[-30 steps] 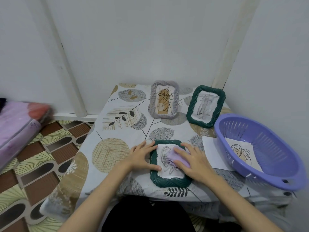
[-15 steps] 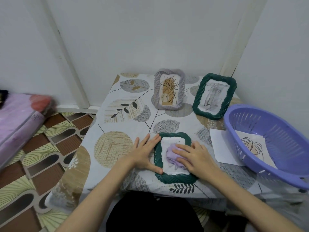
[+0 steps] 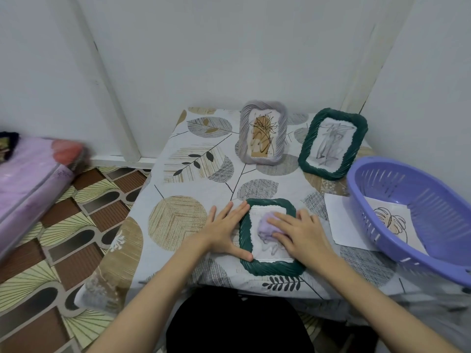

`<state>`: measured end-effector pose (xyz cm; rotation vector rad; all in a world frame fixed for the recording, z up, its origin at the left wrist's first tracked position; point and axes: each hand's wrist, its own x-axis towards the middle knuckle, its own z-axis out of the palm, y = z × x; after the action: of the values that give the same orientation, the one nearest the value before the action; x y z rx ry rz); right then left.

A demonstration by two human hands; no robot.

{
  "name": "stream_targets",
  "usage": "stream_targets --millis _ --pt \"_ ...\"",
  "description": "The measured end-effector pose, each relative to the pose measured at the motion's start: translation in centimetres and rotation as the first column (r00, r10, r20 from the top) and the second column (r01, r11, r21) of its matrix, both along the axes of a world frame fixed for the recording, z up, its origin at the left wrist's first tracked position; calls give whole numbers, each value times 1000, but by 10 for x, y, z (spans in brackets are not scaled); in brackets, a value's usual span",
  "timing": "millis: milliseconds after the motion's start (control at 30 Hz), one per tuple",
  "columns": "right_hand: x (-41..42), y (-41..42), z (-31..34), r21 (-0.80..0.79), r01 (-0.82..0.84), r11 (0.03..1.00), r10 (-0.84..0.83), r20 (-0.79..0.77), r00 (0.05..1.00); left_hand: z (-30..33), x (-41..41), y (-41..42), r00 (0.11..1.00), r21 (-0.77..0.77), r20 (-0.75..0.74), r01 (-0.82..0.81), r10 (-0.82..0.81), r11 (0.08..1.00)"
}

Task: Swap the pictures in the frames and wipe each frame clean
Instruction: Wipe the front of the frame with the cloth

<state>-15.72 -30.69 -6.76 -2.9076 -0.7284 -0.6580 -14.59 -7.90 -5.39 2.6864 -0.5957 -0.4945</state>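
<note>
**At the near edge of the desk: a frame under the cloth**

At the front edge of the desk point(image 3: 178, 174), the flat green frame point(image 3: 270, 267) lies face up, close to the overhang. The left hand point(image 3: 224, 233) rests against its left rim, fingers point(image 3: 238, 208) straight and spread, gripping nothing. The right hand point(image 3: 298, 235) presses a small lilac cloth point(image 3: 265, 229) onto the glazing, fingers nearly flat over it.

A hard push toward the body could slide the frame off the edge; the patterned desk cover looks smooth and may creep with it. A sweep to the right might knock the purple basket point(image 3: 407, 200), whose near side overhangs the desk.

Both green frames have ribbed, rope-like rims with rounded corners; the upright green frame point(image 3: 334, 143) and the grey frame point(image 3: 262, 133) stand at the back. The basket is slotted plastic, holding a paper drawing point(image 3: 390, 220); a loose sheet point(image 3: 339, 220) lies half under it.
</note>
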Motion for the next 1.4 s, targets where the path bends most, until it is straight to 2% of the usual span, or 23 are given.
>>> stream_targets --millis 100,233,333,467,533,600,733,800,867,900,967,1033,1100,1200,1267,1333,1400 --pt "17 21 8 15 100 995 -97 -150 984 0 -1 0 1000 5 0 1 -1 1000" --pt "-10 26 0 68 -36 997 46 -146 988 0 -1 0 1000 30 9 7 -7 1000" --pt "-27 -2 -7 55 -83 995 87 -74 993 0 -1 -1 1000 29 10 7 -7 1000" --pt "-1 2 -1 46 119 992 -120 21 993 2 -1 -1 1000 0 -3 -5 5 1000" --pt "9 19 1 98 185 978 -187 12 982 3 -2 -1 1000 -9 -6 -9 9 1000" --pt "4 25 -2 96 158 983 -161 19 987 2 -2 0 1000 -14 -8 -12 11 1000" --pt "-14 0 -4 -11 98 995 -97 80 992 2 -1 0 1000 -21 -13 -10 10 1000" --pt "-6 -1 4 -7 171 985 -170 24 985 2 -1 0 1000 -25 -12 -9 9 1000" --pt "5 12 11 32 239 971 -230 -167 959 2 -1 0 1000 -25 -10 -10 10 1000" --pt "7 21 11 67 228 971 -209 -216 954 2 -1 -1 1000 -24 -8 -11 11 1000" --pt "-2 32 8 109 106 988 -80 -215 973 1 -2 0 1000 -18 -4 -9 9 1000" --pt "-20 24 4 66 -73 995 83 -167 983 1 -2 0 1000 -9 3 -1 1 1000" --pt "-32 3 0 17 -178 984 179 -104 978 0 -1 0 1000 1 3 2 -2 1000" --pt "-19 -14 10 16 -101 995 102 -101 990 0 0 0 1000 10 -3 6 -6 1000" --pt "-5 -1 18 72 14 997 3 -229 974 0 0 0 1000 36 -1 15 -15 999" --pt "-4 17 16 133 -5 991 46 -309 950 1 -1 0 1000 60 -1 28 -28 998" --pt "-19 23 9 160 -151 975 193 -289 938 1 -1 0 1000 52 -5 30 -30 998"
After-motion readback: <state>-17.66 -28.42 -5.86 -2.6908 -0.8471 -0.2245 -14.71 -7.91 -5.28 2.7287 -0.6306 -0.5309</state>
